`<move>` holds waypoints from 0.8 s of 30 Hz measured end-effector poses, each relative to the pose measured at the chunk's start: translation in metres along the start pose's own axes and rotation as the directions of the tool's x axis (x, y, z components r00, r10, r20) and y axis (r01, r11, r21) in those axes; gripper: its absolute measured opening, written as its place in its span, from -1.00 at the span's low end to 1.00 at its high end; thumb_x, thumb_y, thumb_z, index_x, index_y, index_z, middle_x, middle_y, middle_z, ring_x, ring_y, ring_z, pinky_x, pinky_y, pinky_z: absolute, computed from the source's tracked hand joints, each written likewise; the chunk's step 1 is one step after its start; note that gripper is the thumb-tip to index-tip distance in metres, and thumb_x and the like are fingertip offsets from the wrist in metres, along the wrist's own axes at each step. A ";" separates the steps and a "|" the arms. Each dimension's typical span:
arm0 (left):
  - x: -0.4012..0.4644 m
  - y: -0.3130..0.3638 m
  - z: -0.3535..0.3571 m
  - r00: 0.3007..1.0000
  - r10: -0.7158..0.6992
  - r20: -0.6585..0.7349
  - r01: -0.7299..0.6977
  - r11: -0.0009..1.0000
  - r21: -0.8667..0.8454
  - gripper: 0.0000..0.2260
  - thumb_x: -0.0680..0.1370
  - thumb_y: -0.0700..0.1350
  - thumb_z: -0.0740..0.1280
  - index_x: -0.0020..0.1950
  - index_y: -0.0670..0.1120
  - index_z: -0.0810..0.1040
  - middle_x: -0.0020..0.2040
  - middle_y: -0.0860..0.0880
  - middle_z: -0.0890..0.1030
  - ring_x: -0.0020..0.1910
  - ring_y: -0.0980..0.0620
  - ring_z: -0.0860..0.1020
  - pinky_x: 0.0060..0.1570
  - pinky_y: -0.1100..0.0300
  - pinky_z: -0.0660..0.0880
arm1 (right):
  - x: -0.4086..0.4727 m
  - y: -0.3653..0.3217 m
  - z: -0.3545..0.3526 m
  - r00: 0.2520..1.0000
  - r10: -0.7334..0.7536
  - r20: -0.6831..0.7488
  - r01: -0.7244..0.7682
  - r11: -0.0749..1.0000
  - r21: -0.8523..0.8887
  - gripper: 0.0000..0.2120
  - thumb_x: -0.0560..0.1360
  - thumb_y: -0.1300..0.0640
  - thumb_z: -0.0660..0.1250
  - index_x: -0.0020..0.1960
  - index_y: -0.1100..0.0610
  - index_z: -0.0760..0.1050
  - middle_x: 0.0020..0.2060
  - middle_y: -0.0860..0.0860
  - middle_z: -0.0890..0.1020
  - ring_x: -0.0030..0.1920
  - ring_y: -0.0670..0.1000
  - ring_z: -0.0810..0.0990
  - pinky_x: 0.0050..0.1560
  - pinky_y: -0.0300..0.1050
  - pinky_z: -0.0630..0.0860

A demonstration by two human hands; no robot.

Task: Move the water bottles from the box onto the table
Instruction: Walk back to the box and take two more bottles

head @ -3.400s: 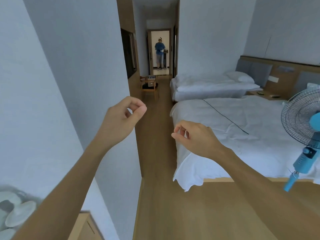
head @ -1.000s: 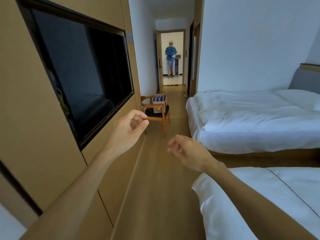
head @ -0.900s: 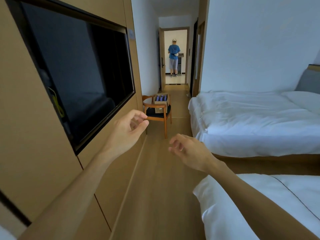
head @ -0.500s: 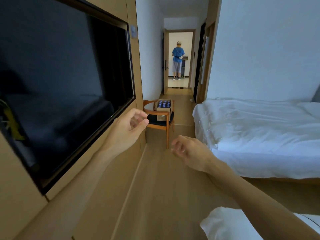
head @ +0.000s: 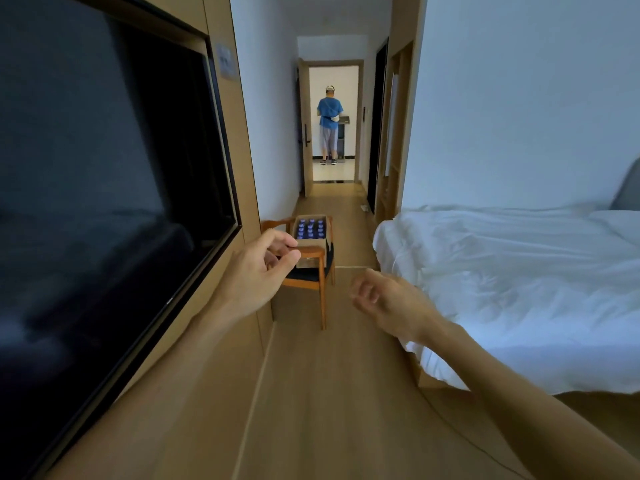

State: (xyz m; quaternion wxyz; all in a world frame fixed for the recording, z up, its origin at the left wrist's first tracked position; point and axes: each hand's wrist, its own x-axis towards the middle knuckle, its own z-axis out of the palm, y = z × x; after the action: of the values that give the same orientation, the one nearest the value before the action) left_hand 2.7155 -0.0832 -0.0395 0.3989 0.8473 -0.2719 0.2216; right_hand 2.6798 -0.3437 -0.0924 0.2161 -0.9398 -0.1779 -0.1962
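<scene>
A: Where were the bottles?

B: Blue-capped water bottles (head: 310,229) sat upright in an open brown cardboard box (head: 311,244) on a wooden armchair with a dark seat (head: 313,271), ahead by the left wall. No table in view.

A: Hands?

B: Left hand (head: 258,271) loosely curled, thumb near fingertips, holding nothing. Right hand (head: 389,303) relaxed, fingers slack (slightly blurred), also holding nothing. Both well short of the box.

A: Step?

B: Approach, I'd judge. Best to stop square to the chair, clear of the white-sheeted bed (head: 519,282), then grip each bottle round its body, not the cap, and lift straight up so neighbours don't tip.
</scene>
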 end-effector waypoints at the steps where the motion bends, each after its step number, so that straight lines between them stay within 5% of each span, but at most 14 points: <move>1: 0.014 -0.012 0.009 1.000 -0.001 0.004 0.001 1.000 0.005 -0.87 0.53 0.14 0.27 0.06 0.20 0.48 -0.08 0.28 0.55 -0.08 0.25 0.54 -0.18 0.32 0.50 | 0.014 0.014 0.006 1.000 0.003 0.008 -0.003 1.000 -0.001 -0.79 0.51 -0.28 0.12 0.05 -0.22 0.36 -0.19 -0.37 0.49 -0.11 -0.33 0.51 -0.24 -0.28 0.52; 10: 0.162 -0.105 0.096 1.000 -0.020 0.009 0.020 1.000 0.022 -0.88 0.54 0.15 0.28 0.06 0.21 0.49 -0.08 0.21 0.57 -0.09 0.21 0.56 -0.18 0.21 0.55 | 0.157 0.149 0.040 0.998 -0.027 0.059 0.025 0.999 0.042 -0.86 0.56 -0.17 0.19 0.07 -0.16 0.37 -0.14 -0.28 0.51 -0.13 -0.21 0.54 -0.14 -0.15 0.55; 16: 0.264 -0.144 0.145 0.999 -0.052 0.003 0.052 0.998 0.019 -0.89 0.54 0.14 0.29 0.05 0.23 0.48 -0.06 0.17 0.57 -0.08 0.19 0.58 -0.15 0.17 0.59 | 0.256 0.230 0.037 0.998 -0.052 0.032 0.051 0.998 0.044 -0.82 0.55 -0.26 0.14 0.10 -0.25 0.30 -0.17 -0.31 0.45 -0.16 -0.25 0.52 -0.18 -0.23 0.51; 24: 0.374 -0.208 0.202 0.996 -0.089 -0.009 0.089 0.996 -0.002 -0.92 0.57 0.04 0.31 0.06 0.14 0.52 -0.10 0.16 0.57 -0.14 0.19 0.55 -0.28 0.35 0.47 | 0.367 0.327 0.064 0.998 -0.049 0.032 0.049 0.999 0.020 -0.65 0.49 -0.34 0.06 0.11 -0.16 0.37 -0.19 -0.32 0.46 -0.18 -0.26 0.53 -0.24 -0.24 0.51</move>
State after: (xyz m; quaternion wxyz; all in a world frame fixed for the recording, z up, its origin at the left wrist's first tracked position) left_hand 3.1624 -0.2389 -0.0511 0.4100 0.8573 -0.2325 0.2072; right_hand 3.1510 -0.4975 -0.0920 0.2174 -0.9361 -0.2063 -0.1842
